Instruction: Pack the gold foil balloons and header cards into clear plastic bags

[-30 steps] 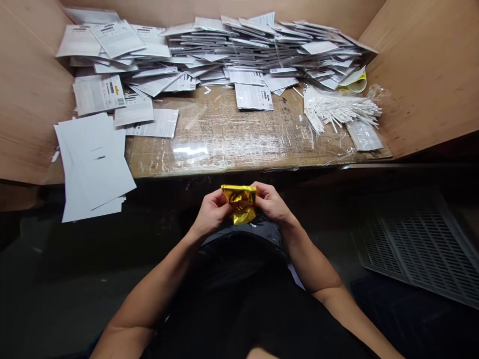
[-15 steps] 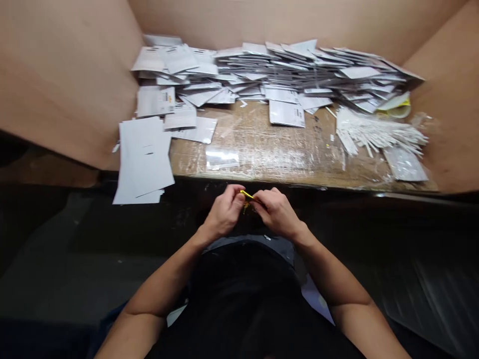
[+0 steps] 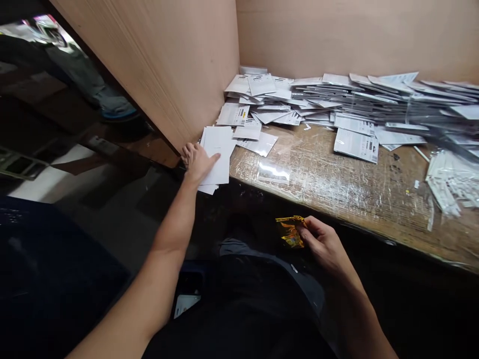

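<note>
Our left hand, fingers apart, rests on the white paper sheets. Our right hand clamps the light, soft gold foil packet at its edge.

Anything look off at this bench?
Yes: the gold foil packet in the right hand is crumpled, and the white sheets at the left hand overhang the edge of the plastic-covered table, so they're poorly supported.
</note>
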Tool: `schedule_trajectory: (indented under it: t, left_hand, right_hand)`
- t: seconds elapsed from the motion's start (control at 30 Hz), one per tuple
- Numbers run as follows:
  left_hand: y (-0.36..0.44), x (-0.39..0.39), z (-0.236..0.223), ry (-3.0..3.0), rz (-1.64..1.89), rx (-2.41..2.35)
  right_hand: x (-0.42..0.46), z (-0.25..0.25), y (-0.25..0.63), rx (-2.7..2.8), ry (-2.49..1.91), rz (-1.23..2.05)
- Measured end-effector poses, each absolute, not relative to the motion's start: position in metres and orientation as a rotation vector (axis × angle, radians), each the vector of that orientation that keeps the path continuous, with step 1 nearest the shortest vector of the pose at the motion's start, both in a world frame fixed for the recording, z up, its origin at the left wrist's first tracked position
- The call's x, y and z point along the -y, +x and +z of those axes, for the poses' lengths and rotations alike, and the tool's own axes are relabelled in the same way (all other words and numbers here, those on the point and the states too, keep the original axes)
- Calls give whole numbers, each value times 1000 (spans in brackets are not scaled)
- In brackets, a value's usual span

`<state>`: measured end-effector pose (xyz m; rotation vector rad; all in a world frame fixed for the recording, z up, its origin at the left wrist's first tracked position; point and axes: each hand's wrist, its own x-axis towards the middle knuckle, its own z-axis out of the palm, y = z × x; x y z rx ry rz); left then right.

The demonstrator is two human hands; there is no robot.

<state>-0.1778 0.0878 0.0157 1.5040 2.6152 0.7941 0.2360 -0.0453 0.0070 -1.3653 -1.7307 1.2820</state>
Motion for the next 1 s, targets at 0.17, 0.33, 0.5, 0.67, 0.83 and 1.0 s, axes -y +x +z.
schedule_trajectory:
  t: [0.17, 0.33, 0.5, 0.67, 0.83, 1.0]
  left_hand:
    - [-225, -112, 1, 1576, 569, -2636]
    - [-214, -109, -10, 1686, 675, -2677]
    - [-213, -112, -2, 1666, 529, -2639]
    - [-210, -120, 6, 1568, 468, -2626]
    - [-208, -126, 6, 1617, 578, -2611]
    - [-207, -127, 6, 1474, 504, -2622]
  right_hand:
    - [48, -6, 239, 1733, -1339, 1307]
    - [41, -5, 233, 1735, -1276, 1258]
    - [34, 3, 224, 1728, -1225, 1157]
    - [38, 1, 216, 1773, -1185, 1243]
    - [42, 0, 216, 1753, -1183, 1258]
    - [44, 7, 216, 1731, -1163, 1300]
